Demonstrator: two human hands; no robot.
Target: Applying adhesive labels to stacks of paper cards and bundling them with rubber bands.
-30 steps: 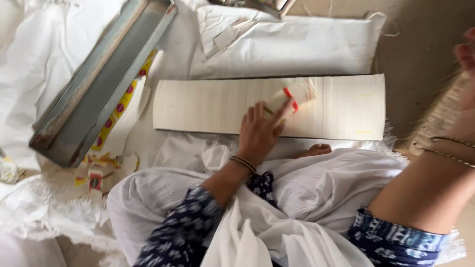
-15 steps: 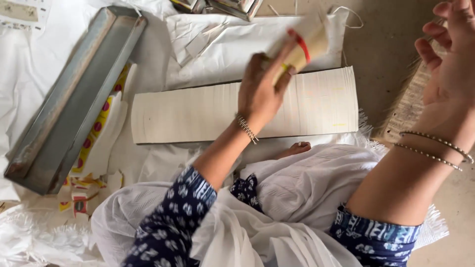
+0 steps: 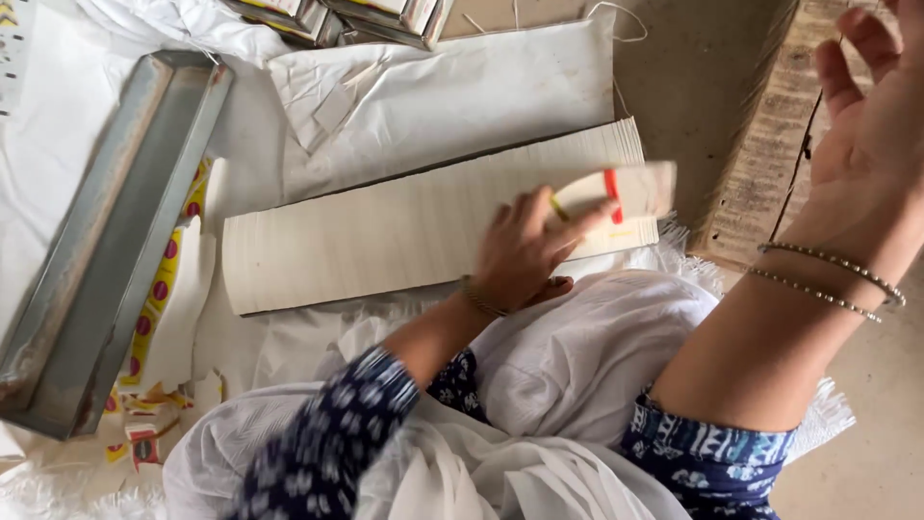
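Observation:
My left hand (image 3: 525,252) grips a small stack of cream paper sleeves (image 3: 626,193) with a red and yellow printed band, held just above the right end of a long row of flat cream paper pieces (image 3: 385,241) lying on white cloth. My right hand (image 3: 871,125) is raised at the upper right with fingers spread and nothing in it, over a worn wooden block (image 3: 770,144). Thin metal bangles circle the right wrist, and another sits on the left wrist. White cloth covers my lap.
A long grey metal tray (image 3: 106,241) lies tilted at the left, over a strip of yellow and red printed labels (image 3: 159,289). Crumpled white paper (image 3: 433,96) sits behind the row. Boxes (image 3: 337,14) stand at the top edge. Label scraps (image 3: 144,448) lie lower left.
My left hand lifted the sleeve stack off the row, raised it, then brought it back down toward the row's right end. My right hand rose with fingers spread.

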